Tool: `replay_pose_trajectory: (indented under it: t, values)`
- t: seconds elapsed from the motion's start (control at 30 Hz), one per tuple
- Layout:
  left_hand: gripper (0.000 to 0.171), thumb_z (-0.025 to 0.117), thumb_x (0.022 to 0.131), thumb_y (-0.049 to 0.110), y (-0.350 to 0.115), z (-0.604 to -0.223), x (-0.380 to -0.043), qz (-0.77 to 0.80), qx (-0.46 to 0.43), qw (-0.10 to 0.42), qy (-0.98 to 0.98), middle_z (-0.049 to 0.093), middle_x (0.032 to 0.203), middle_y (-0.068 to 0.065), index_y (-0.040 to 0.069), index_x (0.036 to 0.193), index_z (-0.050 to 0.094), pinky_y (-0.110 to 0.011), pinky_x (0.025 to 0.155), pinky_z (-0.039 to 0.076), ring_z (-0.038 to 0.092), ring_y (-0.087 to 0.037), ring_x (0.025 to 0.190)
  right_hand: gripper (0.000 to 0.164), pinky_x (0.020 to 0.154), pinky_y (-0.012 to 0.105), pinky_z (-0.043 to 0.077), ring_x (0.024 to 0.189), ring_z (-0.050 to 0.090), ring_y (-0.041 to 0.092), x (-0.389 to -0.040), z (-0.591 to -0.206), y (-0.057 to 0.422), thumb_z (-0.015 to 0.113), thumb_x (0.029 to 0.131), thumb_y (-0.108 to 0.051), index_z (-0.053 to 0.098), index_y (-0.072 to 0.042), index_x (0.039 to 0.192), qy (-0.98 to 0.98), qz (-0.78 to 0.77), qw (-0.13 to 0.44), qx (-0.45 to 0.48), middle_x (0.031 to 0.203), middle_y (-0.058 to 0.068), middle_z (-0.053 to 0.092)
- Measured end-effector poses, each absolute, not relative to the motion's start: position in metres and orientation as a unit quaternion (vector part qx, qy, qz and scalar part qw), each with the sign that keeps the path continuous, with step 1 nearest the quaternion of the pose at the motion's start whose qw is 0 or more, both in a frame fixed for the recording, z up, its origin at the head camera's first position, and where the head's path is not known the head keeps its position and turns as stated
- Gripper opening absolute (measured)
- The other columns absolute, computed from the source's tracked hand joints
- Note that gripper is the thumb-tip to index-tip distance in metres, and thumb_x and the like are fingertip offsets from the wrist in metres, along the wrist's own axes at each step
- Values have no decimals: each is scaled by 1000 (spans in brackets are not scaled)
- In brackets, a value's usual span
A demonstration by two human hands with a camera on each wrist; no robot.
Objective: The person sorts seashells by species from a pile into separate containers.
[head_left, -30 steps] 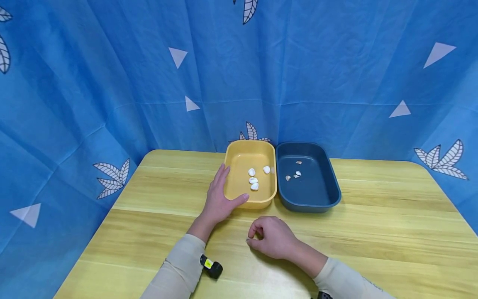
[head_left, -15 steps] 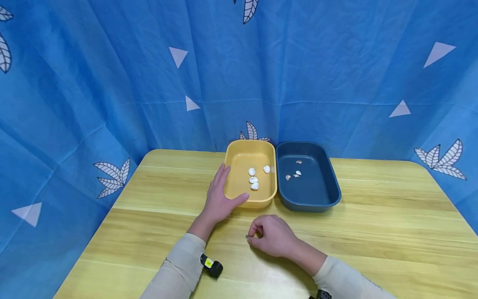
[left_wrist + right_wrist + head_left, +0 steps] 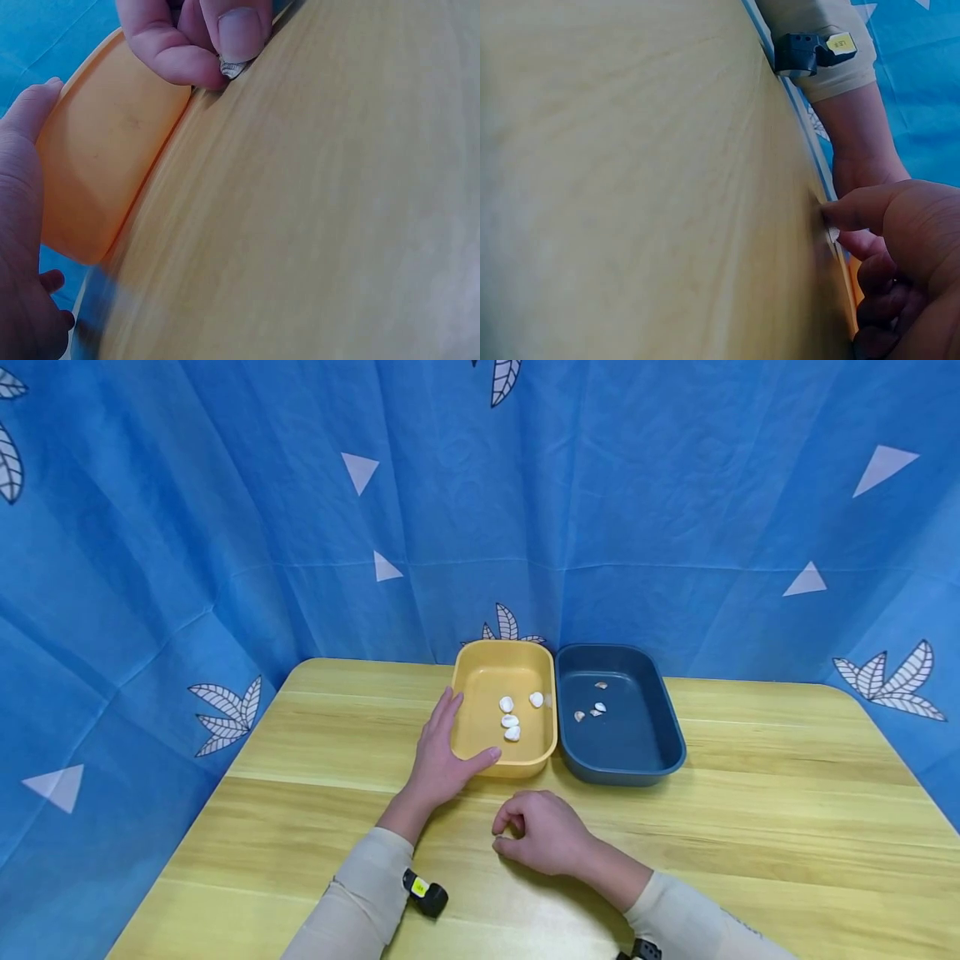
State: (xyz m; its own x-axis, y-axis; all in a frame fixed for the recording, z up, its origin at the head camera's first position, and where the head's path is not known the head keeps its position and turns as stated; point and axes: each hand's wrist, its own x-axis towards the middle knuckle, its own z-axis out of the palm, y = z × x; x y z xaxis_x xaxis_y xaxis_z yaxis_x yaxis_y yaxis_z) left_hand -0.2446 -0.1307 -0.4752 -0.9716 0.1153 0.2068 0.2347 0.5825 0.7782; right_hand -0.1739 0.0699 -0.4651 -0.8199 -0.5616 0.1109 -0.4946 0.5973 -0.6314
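In the head view my left hand (image 3: 441,764) rests with spread fingers against the left side of the yellow tray (image 3: 468,762), its thumb at the near rim. Several white shells (image 3: 512,734) lie inside that tray. My right hand (image 3: 543,833) is low over the table in front of the trays. Between its thumb and a curled finger it pinches a small striped shell (image 3: 232,69), seen in the left wrist view and mostly covered by the fingertips. The dark blue tray (image 3: 622,777) stands right beside the yellow one and contains several smaller shells (image 3: 599,707).
Both trays stand on a wood-grain table (image 3: 787,810), near its far edge. A blue patterned curtain (image 3: 465,510) hangs behind it and along the sides. A black wrist camera (image 3: 427,896) is strapped to the left sleeve.
My right hand has shifted very slightly left, and the shell's tip no longer shows clearly at its fingertips in the head view. My left hand and both trays stay put.
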Motion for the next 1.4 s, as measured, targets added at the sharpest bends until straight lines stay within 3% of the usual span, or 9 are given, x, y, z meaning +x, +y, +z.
replay_pose_trajectory:
  t: [0.33, 0.53, 0.7, 1.0, 1.4]
  values:
    - [102, 77, 79, 59, -131, -476, -245, -444, -96, 67, -888, 9, 165, 9, 22, 160, 25, -58, 114, 18, 17, -30, 147, 16, 61, 26, 43, 57, 46, 1, -176, -466, 73, 85, 77, -33, 70, -28, 76, 895, -332, 55, -292, 56, -17, 47]
    - [103, 76, 79, 60, -131, -475, -245, -446, -96, 65, -887, 8, 165, 10, 22, 160, 25, -57, 114, 19, 17, -29, 147, 15, 63, 27, 41, 61, 46, 2, -180, -464, 78, 84, 78, -21, 74, -24, 89, 874, -346, 90, -329, 62, -12, 49]
    - [103, 76, 78, 61, -131, -475, -246, -441, -96, 64, -890, 8, 165, 12, 23, 160, 25, -56, 114, 19, 16, -27, 148, 13, 63, 27, 41, 62, 47, 2, -182, -462, 81, 81, 82, -19, 72, -26, 89, 871, -334, 114, -341, 63, -13, 49]
    - [103, 75, 78, 61, -131, -477, -246, -437, -94, 61, -892, 7, 165, 14, 24, 160, 24, -55, 114, 20, 16, -26, 148, 16, 63, 27, 43, 59, 45, 2, -184, -463, 83, 84, 81, -31, 69, -27, 82, 881, -324, 95, -333, 57, -16, 44]
    - [103, 76, 78, 61, -131, -478, -247, -440, -94, 62, -891, 7, 164, 15, 24, 160, 24, -54, 114, 20, 16, -26, 148, 16, 59, 25, 40, 58, 43, 1, -184, -463, 85, 84, 82, -29, 69, -25, 81, 868, -349, 85, -343, 58, -16, 43]
